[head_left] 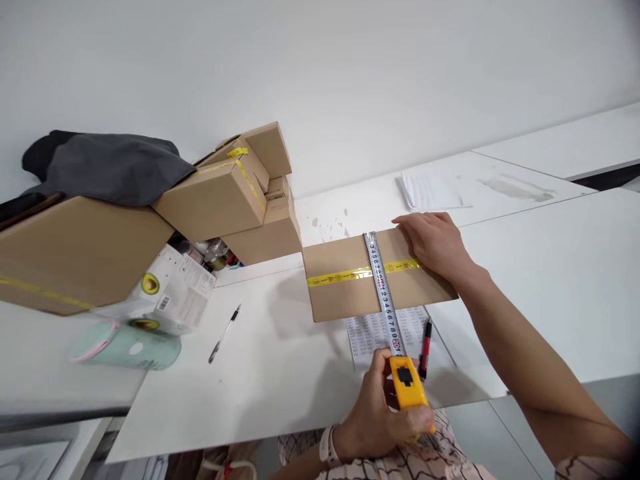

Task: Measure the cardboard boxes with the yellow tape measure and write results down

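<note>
A brown cardboard box [345,300] with yellow printed tape along its top stands on the white table. My right hand [435,247] rests over its far right corner, fingers bent across the edge and thumb side hidden. In my left hand [373,407] is a yellow tape measure [410,390], held near the table's front edge. Its silver blade [383,293] runs out across the top of the box to the far edge. Under and in front of the box lies a printed sheet [370,337], with a red and black marker [426,347] on it.
On the left, cardboard boxes [215,200] are stacked, with a dark cloth [115,167] over them. A box with avocado pictures [170,293], a mint-green bottle [135,345] and a pen [225,333] are nearer. Papers [433,190] lie by the wall.
</note>
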Available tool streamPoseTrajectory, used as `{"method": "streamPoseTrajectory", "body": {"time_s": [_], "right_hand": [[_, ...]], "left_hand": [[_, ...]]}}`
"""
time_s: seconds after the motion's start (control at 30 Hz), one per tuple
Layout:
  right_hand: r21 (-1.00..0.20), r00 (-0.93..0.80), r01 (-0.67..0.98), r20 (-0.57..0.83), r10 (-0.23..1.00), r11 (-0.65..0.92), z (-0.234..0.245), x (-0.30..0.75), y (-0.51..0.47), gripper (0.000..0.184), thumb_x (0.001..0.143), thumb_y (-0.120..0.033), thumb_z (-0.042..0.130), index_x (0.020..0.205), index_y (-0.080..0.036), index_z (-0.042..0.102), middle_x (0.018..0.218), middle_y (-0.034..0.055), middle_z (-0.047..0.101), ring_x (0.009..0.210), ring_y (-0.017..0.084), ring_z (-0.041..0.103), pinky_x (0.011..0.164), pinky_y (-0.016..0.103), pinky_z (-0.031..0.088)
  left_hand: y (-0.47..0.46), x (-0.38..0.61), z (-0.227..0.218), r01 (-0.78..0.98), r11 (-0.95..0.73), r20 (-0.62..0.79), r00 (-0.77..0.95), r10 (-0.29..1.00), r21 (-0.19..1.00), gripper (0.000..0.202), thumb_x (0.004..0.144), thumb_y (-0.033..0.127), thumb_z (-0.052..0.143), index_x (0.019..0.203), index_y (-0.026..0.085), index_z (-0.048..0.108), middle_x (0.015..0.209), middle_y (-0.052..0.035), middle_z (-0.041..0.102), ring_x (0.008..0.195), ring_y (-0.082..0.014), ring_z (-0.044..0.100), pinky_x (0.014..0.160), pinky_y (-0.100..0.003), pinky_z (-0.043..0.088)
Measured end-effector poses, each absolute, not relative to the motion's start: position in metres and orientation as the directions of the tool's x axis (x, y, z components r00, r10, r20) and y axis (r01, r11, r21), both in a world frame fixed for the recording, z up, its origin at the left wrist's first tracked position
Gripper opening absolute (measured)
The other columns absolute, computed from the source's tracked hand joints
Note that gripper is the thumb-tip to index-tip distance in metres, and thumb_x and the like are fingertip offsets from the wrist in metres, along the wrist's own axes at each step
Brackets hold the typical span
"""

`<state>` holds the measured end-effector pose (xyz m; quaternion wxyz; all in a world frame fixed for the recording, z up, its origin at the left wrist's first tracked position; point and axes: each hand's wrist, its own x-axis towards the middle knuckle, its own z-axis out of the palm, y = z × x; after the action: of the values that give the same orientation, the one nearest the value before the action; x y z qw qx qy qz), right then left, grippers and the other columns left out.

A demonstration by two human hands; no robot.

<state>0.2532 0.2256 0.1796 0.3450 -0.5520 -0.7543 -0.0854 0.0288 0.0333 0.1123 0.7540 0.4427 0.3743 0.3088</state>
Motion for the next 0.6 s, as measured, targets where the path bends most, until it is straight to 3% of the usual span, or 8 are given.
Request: {"method": "streamPoseTrajectory", "body": {"time_s": [0.1,0.23,0.4,0.6], "right_hand": [[-0.113,-0.296,0.886,0.612,0.734,0.451,0.1817,0.2502,0.2256,0.055,0.091,-0.006,0.035,0.134,-0.026,0.062,0.103,0.0072,0.074,0.097,0.025,0.064,0.094,0.043,0.038],[-0.007,-0.434,0.851,0.552,0.712,0.524,0.1855,0.2496,0.2213,0.067,0.091,-0.005,0.038,0.149,-0.035,0.052,0.114,0.0069,0.072,0.096,0.024,0.06,0.085,0.04,0.04],[0.038,-0.494,0.829,0.518,0.698,0.558,0.1865,0.252,0.2184,0.064,0.094,-0.008,0.039,0.147,-0.039,0.055,0.119,0.0062,0.07,0.099,0.024,0.057,0.082,0.039,0.039],[0.049,-0.492,0.827,0.545,0.679,0.56,0.1826,0.2532,0.2217,0.065,0.093,-0.004,0.039,0.145,-0.037,0.058,0.117,0.0066,0.07,0.098,0.024,0.056,0.08,0.038,0.038]], "left_hand": [[0.0325,0.0302,0.1129,-0.164,0.424,-0.28,0.538,0.795,0.89,0.066,0.062,0.037,0.087,0.114,0.021,0.05,0.109,-0.0055,0.058,0.078,-0.0152,0.065,0.067,-0.029,0.057],[0.0338,0.0328,0.1114,-0.17,0.433,-0.281,0.546,0.789,0.885,0.066,0.062,0.038,0.088,0.113,0.021,0.049,0.108,-0.0049,0.059,0.076,-0.0139,0.063,0.066,-0.028,0.056],[0.0355,0.037,0.1122,-0.133,0.443,-0.319,0.52,0.793,0.886,0.072,0.055,0.037,0.095,0.109,0.022,0.05,0.116,-0.0063,0.06,0.081,-0.0149,0.063,0.069,-0.027,0.055],[0.0365,0.039,0.1121,-0.099,0.383,-0.287,0.497,0.819,0.919,0.074,0.059,0.037,0.093,0.117,0.023,0.049,0.125,-0.0096,0.062,0.092,-0.0202,0.066,0.073,-0.029,0.055]]}}
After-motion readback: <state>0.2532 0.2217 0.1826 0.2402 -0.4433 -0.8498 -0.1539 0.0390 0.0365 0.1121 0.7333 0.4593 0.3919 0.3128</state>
